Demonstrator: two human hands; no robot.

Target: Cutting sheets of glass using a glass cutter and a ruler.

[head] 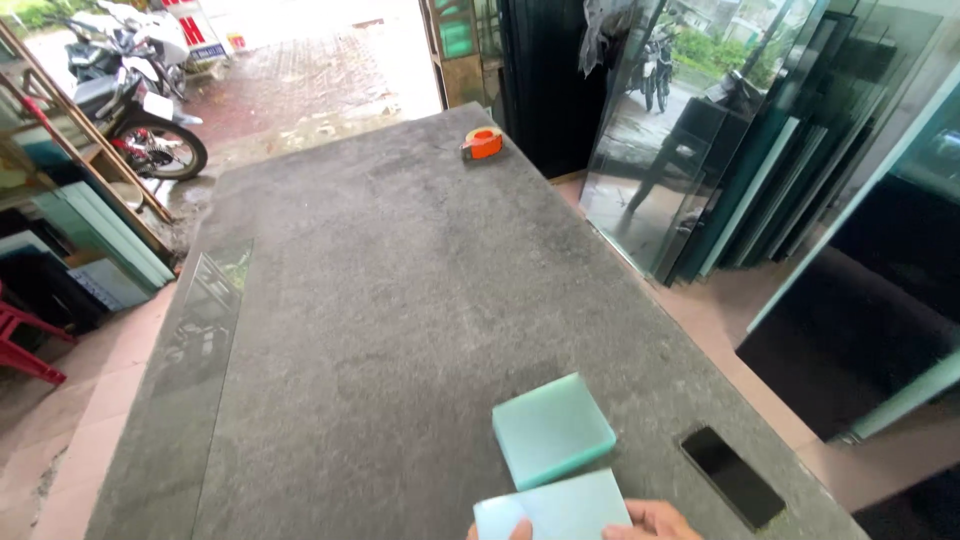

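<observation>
On a grey felt-covered table [400,300], a stack of pale green frosted glass squares [552,430] lies near the front edge. Just in front of it, at the bottom of the view, another pale glass square [555,508] is held flat. My left hand [520,531] shows only a fingertip on its left corner. My right hand [655,521] grips its right side. Most of both hands is cut off by the frame edge.
A black phone [732,477] lies flat to the right of the squares. An orange tape measure [482,143] sits at the far end. A clear glass strip [205,310] lies along the left edge. Large glass sheets [700,150] lean at the right; motorbikes [130,110] stand outside.
</observation>
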